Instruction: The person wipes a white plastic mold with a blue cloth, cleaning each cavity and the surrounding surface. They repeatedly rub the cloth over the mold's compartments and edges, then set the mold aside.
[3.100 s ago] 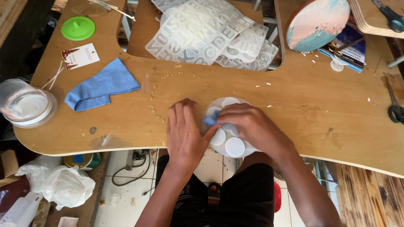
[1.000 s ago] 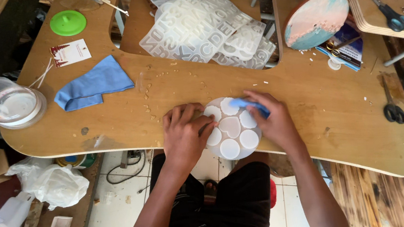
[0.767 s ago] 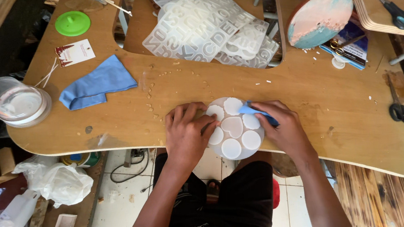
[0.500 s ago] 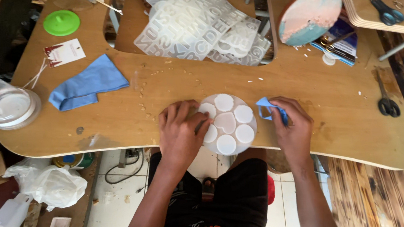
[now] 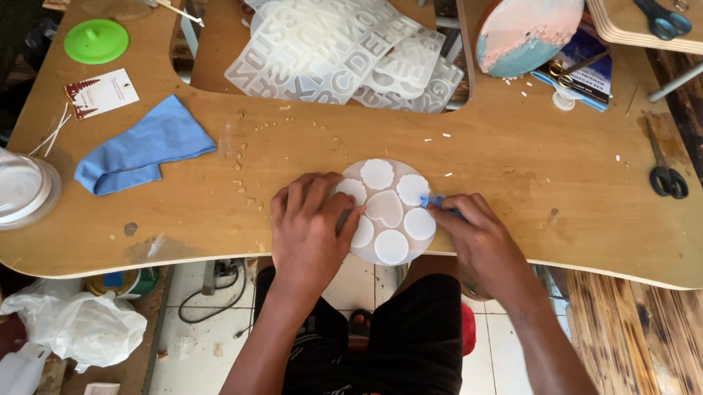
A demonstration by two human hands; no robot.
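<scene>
Head view: left hand (image 5: 310, 232) presses flat on the round white mould (image 5: 386, 211) at the desk (image 5: 539, 160) edge — right hand (image 5: 477, 232) pinches a small blue tool (image 5: 432, 202) against its rim; prying cleanly likely calls for firm bracing.

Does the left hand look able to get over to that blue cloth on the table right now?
Probably yes. The left hand rests on the round white mould, and the blue cloth lies to its left on the wooden table, with only bare board and small crumbs between them.
</scene>
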